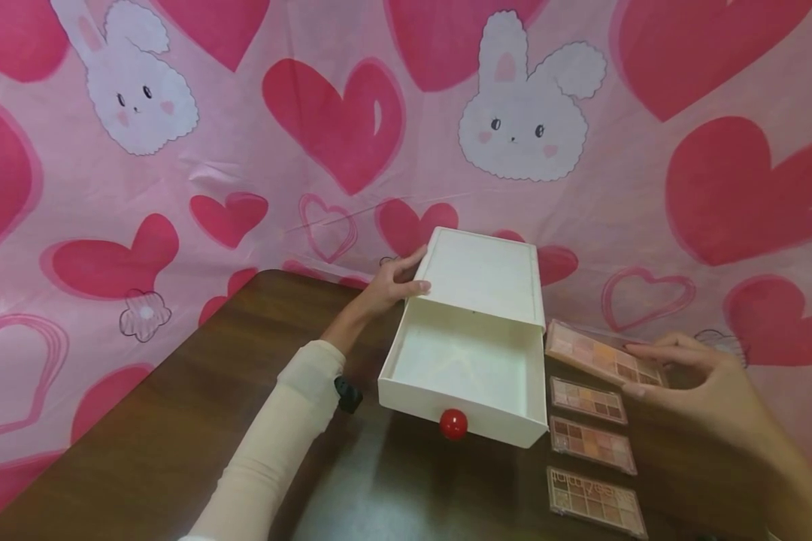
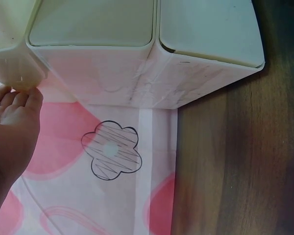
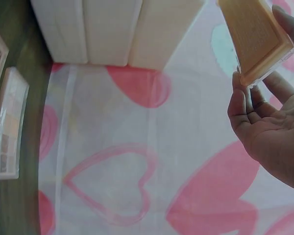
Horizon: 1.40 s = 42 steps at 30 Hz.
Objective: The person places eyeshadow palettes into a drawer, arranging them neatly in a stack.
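A white drawer box point(image 1: 483, 270) stands on the table with its top drawer point(image 1: 406, 394) pulled out, bare inside, a round red knob point(image 1: 453, 424) on its front. My left hand point(image 1: 394, 282) rests against the box's upper left side, thumb near the front edge and fingertips touching the wall point(image 2: 17, 110). On the right, my right hand point(image 1: 690, 368) pinches a clear-cased makeup palette point(image 1: 602, 353) by its right end, just beside the drawer. The right wrist view shows the palette's tan back point(image 3: 257, 36) between thumb and fingers.
Three more palettes lie in a column right of the drawer: a small one point(image 1: 587, 400), a middle one point(image 1: 593, 445) and a near one point(image 1: 597, 502). Behind the dark wooden table point(image 1: 243, 353) hangs a pink cloth point(image 1: 298, 150) with hearts and rabbits.
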Each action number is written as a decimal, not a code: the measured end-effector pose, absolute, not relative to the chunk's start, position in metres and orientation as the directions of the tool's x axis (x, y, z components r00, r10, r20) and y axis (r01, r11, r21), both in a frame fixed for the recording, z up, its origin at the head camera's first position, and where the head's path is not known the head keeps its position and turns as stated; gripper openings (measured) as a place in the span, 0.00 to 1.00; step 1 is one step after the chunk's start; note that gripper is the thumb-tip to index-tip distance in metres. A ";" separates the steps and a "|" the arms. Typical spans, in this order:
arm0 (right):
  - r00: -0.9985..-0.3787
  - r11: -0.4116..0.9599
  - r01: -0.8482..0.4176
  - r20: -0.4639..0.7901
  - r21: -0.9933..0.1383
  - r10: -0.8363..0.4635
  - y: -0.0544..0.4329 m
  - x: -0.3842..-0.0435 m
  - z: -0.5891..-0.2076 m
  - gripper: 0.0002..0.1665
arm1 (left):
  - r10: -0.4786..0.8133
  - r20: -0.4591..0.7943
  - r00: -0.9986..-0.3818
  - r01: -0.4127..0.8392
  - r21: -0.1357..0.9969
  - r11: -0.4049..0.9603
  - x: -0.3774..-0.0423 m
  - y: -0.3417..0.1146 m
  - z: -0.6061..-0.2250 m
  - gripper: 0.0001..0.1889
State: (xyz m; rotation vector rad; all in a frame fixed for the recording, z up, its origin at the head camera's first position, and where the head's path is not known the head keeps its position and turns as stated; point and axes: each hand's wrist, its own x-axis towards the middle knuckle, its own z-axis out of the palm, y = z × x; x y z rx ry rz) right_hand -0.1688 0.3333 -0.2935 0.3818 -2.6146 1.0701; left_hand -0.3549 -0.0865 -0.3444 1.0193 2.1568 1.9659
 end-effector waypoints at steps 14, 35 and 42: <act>-0.860 0.675 -0.482 0.449 -0.559 -0.242 0.272 -0.168 -0.287 0.32 | 0.487 0.387 -0.783 0.428 0.903 -0.030 -0.355 -0.092 -0.344 0.42; -0.847 0.633 -0.529 0.404 -0.566 -0.346 0.203 -0.187 -0.284 0.28 | 0.479 0.413 -0.775 0.441 0.896 -0.058 -0.353 -0.088 -0.345 0.50; -0.865 0.645 -0.503 0.338 -0.576 -0.371 0.189 -0.190 -0.284 0.29 | 0.481 0.423 -0.768 0.445 0.892 -0.073 -0.354 -0.088 -0.345 0.54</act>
